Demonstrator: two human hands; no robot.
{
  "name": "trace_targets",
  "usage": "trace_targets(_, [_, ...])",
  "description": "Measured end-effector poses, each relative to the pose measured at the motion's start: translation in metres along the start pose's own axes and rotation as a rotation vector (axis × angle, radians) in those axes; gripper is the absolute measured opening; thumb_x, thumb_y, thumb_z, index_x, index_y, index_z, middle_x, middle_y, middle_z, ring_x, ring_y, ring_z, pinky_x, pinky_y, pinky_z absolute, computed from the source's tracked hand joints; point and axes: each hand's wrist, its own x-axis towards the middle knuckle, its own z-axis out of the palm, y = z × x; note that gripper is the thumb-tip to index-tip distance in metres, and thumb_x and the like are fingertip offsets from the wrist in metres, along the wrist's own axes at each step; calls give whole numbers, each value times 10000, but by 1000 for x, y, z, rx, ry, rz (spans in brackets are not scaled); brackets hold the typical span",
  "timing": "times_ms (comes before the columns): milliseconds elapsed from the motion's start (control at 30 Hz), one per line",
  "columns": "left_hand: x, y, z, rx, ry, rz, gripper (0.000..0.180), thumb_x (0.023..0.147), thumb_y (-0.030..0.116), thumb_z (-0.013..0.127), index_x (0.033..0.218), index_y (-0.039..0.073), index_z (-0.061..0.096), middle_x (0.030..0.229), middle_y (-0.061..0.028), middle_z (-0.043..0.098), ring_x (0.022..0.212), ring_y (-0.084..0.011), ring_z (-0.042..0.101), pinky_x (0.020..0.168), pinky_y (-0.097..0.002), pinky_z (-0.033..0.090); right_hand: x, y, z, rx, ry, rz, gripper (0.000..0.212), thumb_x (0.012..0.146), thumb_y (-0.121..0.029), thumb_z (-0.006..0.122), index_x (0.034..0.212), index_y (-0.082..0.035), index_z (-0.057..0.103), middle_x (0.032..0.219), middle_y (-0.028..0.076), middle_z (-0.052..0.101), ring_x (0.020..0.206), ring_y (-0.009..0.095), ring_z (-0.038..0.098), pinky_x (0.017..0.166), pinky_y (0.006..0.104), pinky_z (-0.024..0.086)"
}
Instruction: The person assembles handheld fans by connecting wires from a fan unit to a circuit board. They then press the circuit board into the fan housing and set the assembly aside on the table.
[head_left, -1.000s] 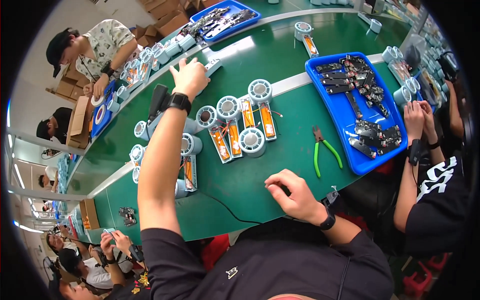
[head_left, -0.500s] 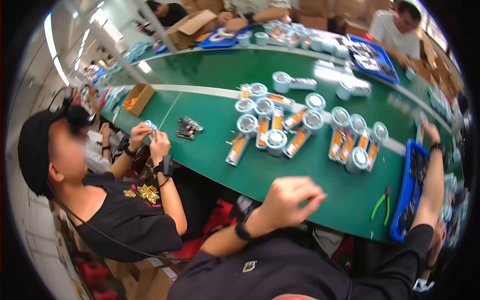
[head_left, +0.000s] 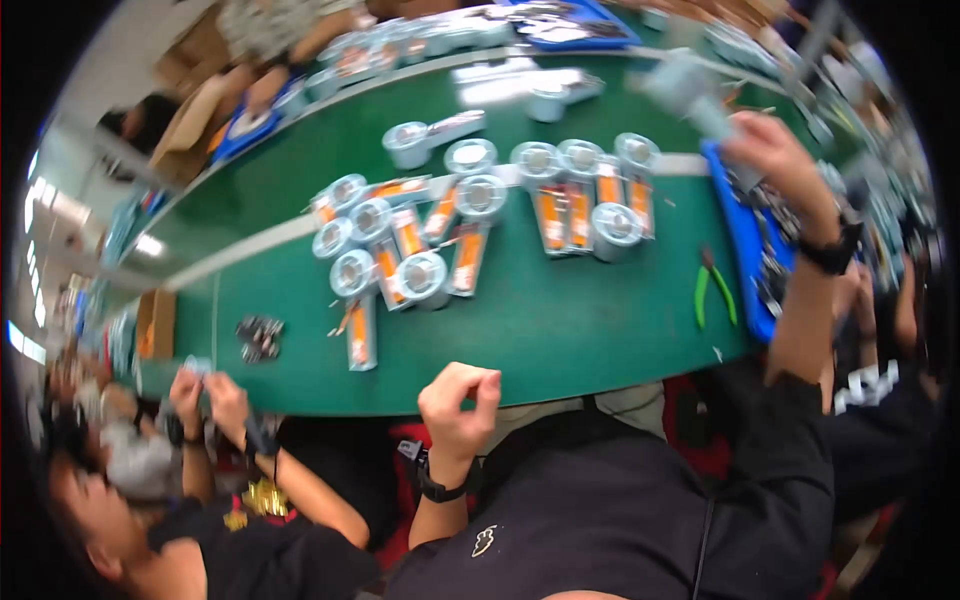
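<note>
My right hand [head_left: 775, 155], raised over the far end of the blue tray, grips a light blue housing [head_left: 685, 88] with a round head and a handle; motion blurs it. My left hand [head_left: 460, 405] hovers at the front edge of the green table [head_left: 560, 345], fingers curled in towards the thumb, with nothing visible in them. Between and beyond the hands lie several light blue round-headed housings [head_left: 420, 278], their open handles showing orange inserts. Two more housings, one of them a round-headed housing [head_left: 408, 145], lie farther off on the green surface.
Green-handled pliers [head_left: 715, 290] lie left of a long blue tray [head_left: 745, 260] of dark and metallic parts. Small metallic pieces [head_left: 260, 338] sit near a co-worker's hands [head_left: 210, 400] at left. A cardboard box [head_left: 155, 325] stands beyond. Other people work across and at right.
My right hand has come from beyond the tray, inward, bringing the light blue housing. The view has turned right, so the table things shift left. My left hand stays curled.
</note>
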Motion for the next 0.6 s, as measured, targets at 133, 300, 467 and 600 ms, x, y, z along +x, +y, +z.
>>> trace_targets(133, [4, -5, 28, -80, -46, -57, 135, 929, 44, 712, 821, -7, 649, 713, -53, 624, 566, -121, 539, 533, -267, 418, -117, -121, 96, -330, -465, -38, 258, 842, -253, 734, 947, -22, 690, 760, 197, 676, 688, 372, 689, 584, 418, 542])
trace_targets(300, [11, -9, 52, 103, -84, -105, 98, 918, 40, 737, 844, 18, 676, 714, -58, 623, 511, -131, 534, 482, -278, 405, -149, -104, 173, -418, -101, 110, 263, 898, -262, 733, 1010, -35, 659, 722, 142, 659, 710, 320, 689, 604, 416, 530])
trace_targets(467, [18, -15, 55, 70, -177, -162, 166, 968, 77, 708, 839, -12, 651, 690, -28, 552, 561, -76, 470, 502, -246, 348, -154, -81, 160, -465, -178, 80, 200, 900, -177, 707, 1042, -46, 659, 823, 119, 692, 830, 293, 691, 669, 400, 544])
trace_targets(600, [8, -11, 41, 194, -160, -227, 80, 911, 42, 732, 847, 27, 686, 734, -83, 640, 556, -197, 580, 513, -324, 444, -119, -34, 71, -570, 147, -14, 220, 797, -90, 692, 1015, -69, 716, 980, 148, 713, 952, 342, 666, 853, 415, 544])
